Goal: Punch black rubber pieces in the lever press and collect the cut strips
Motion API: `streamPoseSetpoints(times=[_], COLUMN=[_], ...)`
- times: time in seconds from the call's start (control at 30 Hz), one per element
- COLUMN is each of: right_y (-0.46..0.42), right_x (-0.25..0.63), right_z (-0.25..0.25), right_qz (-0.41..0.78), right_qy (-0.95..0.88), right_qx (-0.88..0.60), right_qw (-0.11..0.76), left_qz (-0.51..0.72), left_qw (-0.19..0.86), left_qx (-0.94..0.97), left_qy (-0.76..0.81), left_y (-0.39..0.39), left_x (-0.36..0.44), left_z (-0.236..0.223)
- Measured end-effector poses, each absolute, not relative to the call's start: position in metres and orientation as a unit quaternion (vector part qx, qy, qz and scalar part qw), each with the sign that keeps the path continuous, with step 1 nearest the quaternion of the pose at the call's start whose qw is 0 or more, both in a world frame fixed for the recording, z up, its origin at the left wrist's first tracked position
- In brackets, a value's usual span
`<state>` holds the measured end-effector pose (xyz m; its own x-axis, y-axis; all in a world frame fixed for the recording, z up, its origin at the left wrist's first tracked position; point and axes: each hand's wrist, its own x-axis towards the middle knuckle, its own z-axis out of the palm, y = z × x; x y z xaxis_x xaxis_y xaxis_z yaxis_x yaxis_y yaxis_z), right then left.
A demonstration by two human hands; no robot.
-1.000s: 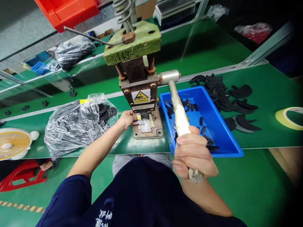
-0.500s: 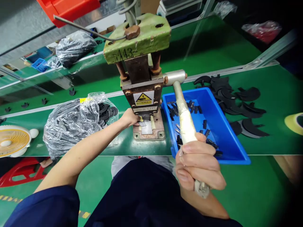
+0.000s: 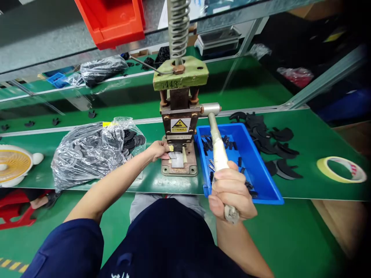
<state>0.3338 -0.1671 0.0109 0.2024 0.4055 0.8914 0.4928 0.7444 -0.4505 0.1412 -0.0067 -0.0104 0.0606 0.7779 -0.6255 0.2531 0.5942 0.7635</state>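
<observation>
Gripping the pale, wrapped lever point(image 3: 219, 152) in my clenched right hand point(image 3: 233, 191), I have my left hand point(image 3: 158, 150) at the foot of the press point(image 3: 180, 125). Its thumb and fingertips are beside a small yellow piece point(image 3: 171, 148) under the press head; I cannot tell whether they are closed on it. The press stands on the green tabletop point(image 3: 308, 141), between a clear bag point(image 3: 87, 154) of dark parts on my left and a blue bin point(image 3: 259, 170) holding small black pieces point(image 3: 231, 145). Beyond the bin lie curved black parts point(image 3: 259, 131), near a tape roll point(image 3: 323, 170).
</observation>
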Motion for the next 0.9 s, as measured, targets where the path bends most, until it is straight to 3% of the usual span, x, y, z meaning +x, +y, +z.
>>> streamPoseSetpoints(times=[0.13, 0.3, 0.53, 0.9], right_y=[-0.165, -0.161, -0.128, -0.134], right_x=[0.331, 0.327, 0.327, 0.323], right_z=[0.016, 0.015, 0.004, 0.013], right_qz=[-0.054, -0.063, -0.17, -0.157], right_qy=[-0.614, -0.585, -0.509, -0.523], right_qx=[-0.333, -0.336, -0.208, -0.251], right_qw=[0.713, 0.736, 0.818, 0.799], left_qz=[0.299, 0.332, 0.168, -0.015], left_qw=[0.597, 0.485, 0.17, 0.033], left_qx=[0.375, 0.448, 0.592, 0.691], left_qy=[0.643, 0.673, 0.769, 0.722], left_y=[-0.024, -0.032, -0.028, 0.016], left_x=[0.116, 0.04, -0.061, 0.001], left_z=[-0.015, -0.028, -0.023, -0.025])
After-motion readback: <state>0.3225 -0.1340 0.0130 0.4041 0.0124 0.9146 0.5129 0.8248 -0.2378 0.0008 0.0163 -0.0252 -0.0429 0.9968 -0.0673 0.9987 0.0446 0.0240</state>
